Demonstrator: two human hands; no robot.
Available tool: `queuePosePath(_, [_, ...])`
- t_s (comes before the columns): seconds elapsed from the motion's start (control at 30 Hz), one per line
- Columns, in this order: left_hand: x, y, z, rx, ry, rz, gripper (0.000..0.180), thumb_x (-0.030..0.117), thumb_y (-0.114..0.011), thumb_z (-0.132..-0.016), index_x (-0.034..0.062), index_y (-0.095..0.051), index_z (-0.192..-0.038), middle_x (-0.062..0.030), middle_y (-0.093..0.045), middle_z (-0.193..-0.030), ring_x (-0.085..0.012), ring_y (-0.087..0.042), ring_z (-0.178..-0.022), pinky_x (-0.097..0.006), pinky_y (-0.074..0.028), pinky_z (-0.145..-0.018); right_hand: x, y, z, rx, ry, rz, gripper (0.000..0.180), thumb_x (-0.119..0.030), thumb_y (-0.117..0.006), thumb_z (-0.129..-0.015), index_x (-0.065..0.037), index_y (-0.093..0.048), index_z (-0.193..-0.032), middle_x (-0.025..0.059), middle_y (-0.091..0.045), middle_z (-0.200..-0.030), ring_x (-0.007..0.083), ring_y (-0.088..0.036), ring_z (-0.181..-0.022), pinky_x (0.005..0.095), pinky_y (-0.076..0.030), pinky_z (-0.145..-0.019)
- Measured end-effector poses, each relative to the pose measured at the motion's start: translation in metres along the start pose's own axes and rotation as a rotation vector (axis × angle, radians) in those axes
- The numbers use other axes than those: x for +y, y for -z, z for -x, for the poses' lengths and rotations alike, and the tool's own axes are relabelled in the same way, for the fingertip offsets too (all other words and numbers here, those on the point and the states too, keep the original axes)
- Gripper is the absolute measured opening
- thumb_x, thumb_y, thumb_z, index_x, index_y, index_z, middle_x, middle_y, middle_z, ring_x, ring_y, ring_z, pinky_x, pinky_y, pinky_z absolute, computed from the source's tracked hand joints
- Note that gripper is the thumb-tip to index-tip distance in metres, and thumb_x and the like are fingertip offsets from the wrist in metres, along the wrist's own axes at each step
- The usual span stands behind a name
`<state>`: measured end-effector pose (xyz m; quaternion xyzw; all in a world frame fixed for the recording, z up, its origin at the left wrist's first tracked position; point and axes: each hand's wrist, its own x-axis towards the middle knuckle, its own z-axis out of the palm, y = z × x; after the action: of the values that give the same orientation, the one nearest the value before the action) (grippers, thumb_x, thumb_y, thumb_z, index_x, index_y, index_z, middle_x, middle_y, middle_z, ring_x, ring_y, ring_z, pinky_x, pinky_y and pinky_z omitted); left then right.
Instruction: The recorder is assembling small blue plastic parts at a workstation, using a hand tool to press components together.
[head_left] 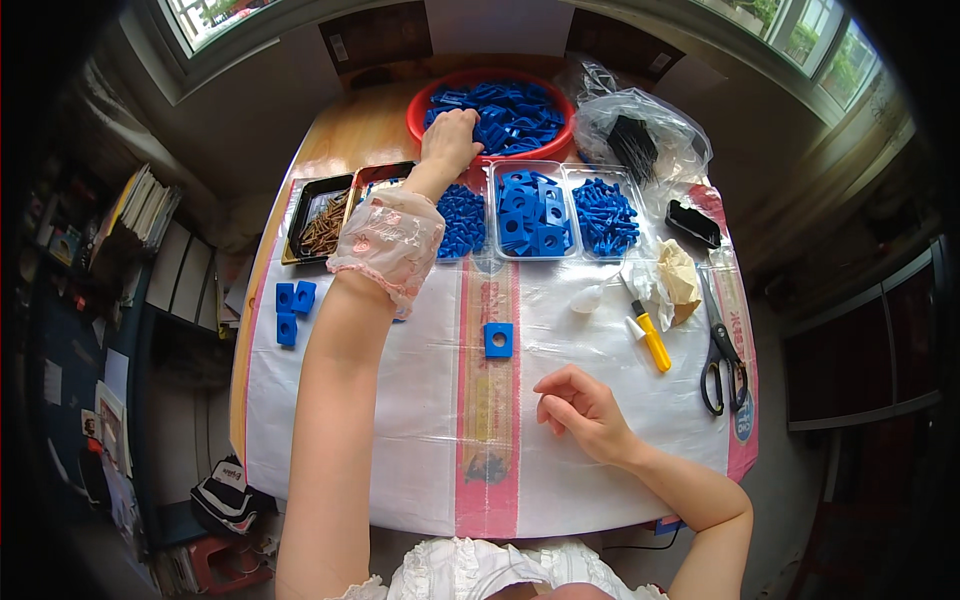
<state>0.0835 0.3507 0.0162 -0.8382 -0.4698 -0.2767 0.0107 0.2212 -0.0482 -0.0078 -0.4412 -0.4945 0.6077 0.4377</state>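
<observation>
My left hand (450, 140) reaches over the near left rim of a red basin (415, 125) heaped with blue plastic parts (515, 115). Its fingers are bent down and together; what they hold, if anything, is hidden. A sheer sleeve cover (390, 240) wraps the left forearm. My right hand (585, 412) hovers over the near right of the table, fingers loosely curled and apart, with nothing visible in them. Beyond it, one blue square block with a round hole (498, 340) lies on the pink-striped sheet. Several similar blue blocks (287, 328) sit together at the left.
A row of trays crosses the table: long brass-coloured screws (322, 228), small blue parts (462, 220), holed blue blocks (533, 212) and small blue pegs (606, 215). To the right lie a yellow-handled tool (653, 345), scissors (722, 365), crumpled paper (680, 283) and a plastic bag (660, 120).
</observation>
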Motion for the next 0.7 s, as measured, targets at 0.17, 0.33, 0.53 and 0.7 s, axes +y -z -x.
queuePosePath(0.17, [0.003,0.03,0.007,-0.004,-0.028,0.035,0.031,0.02,-0.077,-0.078,0.0094,-0.071,-0.107,-0.0098,-0.072,-0.1,-0.029,-0.067,-0.1,-0.041,-0.053,-0.089,0.0,-0.001,-0.002,-0.026,0.001,0.004,0.014,-0.007,-0.053,-0.1,-0.001,-0.055,-0.113,0.006,-0.062,-0.085,0.0073,-0.055,-0.068,0.0216,-0.046,-0.061])
queuePosePath(0.33, [0.047,0.092,0.058,-0.026,-0.238,0.09,0.014,0.015,-0.072,-0.081,0.0079,-0.072,-0.093,-0.0081,-0.069,-0.093,-0.0278,-0.067,-0.093,-0.041,-0.054,-0.082,0.002,0.003,0.001,-0.013,-0.008,0.001,0.014,-0.007,-0.054,-0.1,-0.001,-0.054,-0.112,0.0058,-0.061,-0.084,0.0071,-0.054,-0.068,0.0217,-0.046,-0.06])
queuePosePath(0.53, [0.063,0.162,0.2,-0.08,-0.447,-0.039,0.008,0.009,-0.073,-0.083,0.0051,-0.068,-0.088,-0.006,-0.061,-0.078,-0.0228,-0.065,-0.069,-0.033,-0.053,-0.062,0.002,-0.004,-0.001,0.001,0.028,0.008,0.013,-0.006,-0.054,-0.099,0.001,-0.057,-0.11,0.0037,-0.061,-0.082,0.0056,-0.054,-0.066,0.0209,-0.045,-0.057])
queuePosePath(0.7, [0.05,0.181,0.256,-0.332,-0.119,0.398,0.007,0.005,-0.069,-0.086,0.0022,-0.071,-0.093,-0.0078,-0.065,-0.082,-0.0204,-0.068,-0.073,-0.029,-0.055,-0.065,0.002,-0.003,-0.001,-0.003,0.042,0.019,0.013,-0.006,-0.054,-0.099,0.001,-0.057,-0.109,0.0035,-0.061,-0.082,0.0055,-0.055,-0.067,0.0207,-0.045,-0.057])
